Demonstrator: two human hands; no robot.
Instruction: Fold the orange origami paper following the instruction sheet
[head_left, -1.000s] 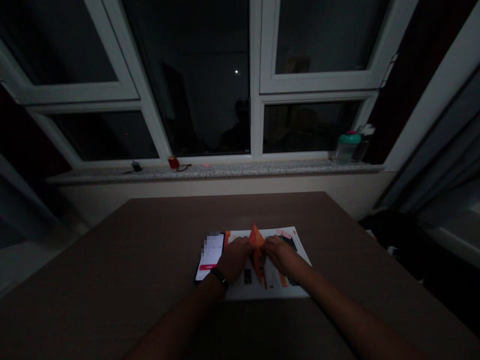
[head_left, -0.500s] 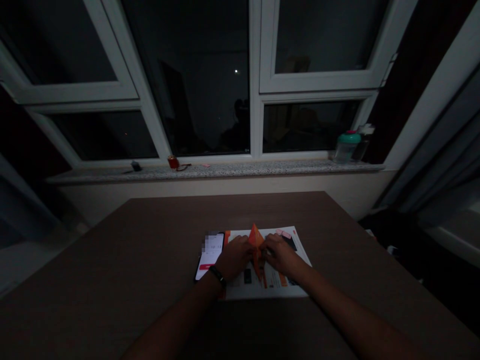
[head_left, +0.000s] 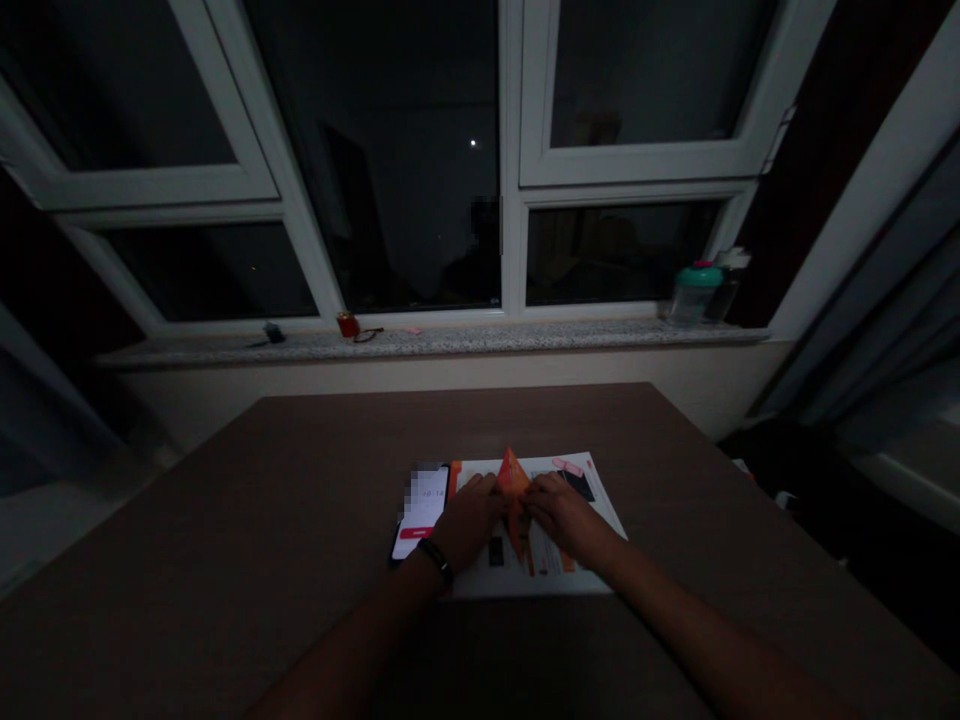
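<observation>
An orange folded paper, long and pointed at both ends, stands over a printed sheet on the table. My left hand pinches its left side with closed fingers. On the opposite side, my right hand grips the paper near its middle, fingers bent together. Both fingertips partly hide the folds. A pink object, small and oblong, lies at the sheet's far right. Left of the sheet is a phone with a lit screen, close to my left wrist, which wears a dark band.
The brown table reaches toward a stone windowsill. On the sill stand a teal-lidded bottle, a small red object with a cord, and a dark small object. The room is dim.
My right hand's fingers have drawn closer together against the orange paper. My left hand has barely shifted, and the paper stays in the same place.
</observation>
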